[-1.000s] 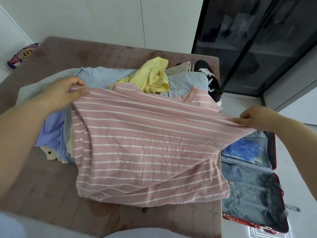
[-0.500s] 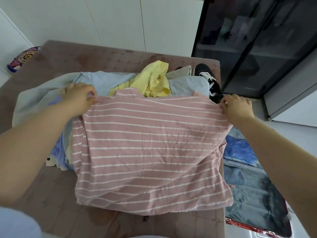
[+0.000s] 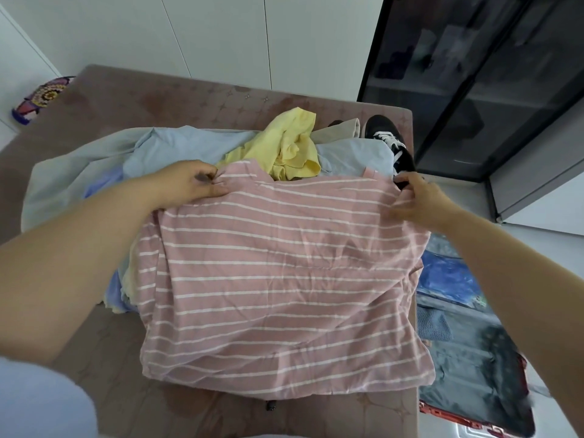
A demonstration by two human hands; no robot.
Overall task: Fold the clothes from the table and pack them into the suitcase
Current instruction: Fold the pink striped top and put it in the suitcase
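Note:
A pink T-shirt with thin white stripes (image 3: 284, 279) lies spread over the brown table (image 3: 132, 390). My left hand (image 3: 186, 184) pinches its upper left corner near the collar. My right hand (image 3: 417, 200) holds the upper right corner at the table's right side. Behind the shirt sits a heap of clothes: a yellow garment (image 3: 290, 143), light blue pieces (image 3: 177, 143) and a pale grey-green one (image 3: 63, 172). The open red suitcase (image 3: 467, 358) lies on the floor to the right of the table, with blue and grey items inside.
A black sneaker with white laces (image 3: 388, 140) and a beige garment (image 3: 341, 131) lie at the table's far right corner. A dark glass cabinet (image 3: 474, 74) stands behind to the right. White wardrobe doors (image 3: 221, 36) face the table. A colourful object (image 3: 41, 99) sits far left.
Both hands moved inward and away from me with the pink shirt's corners. The sleeves, stretched wide a second ago, are now folded in, making the shirt narrower.

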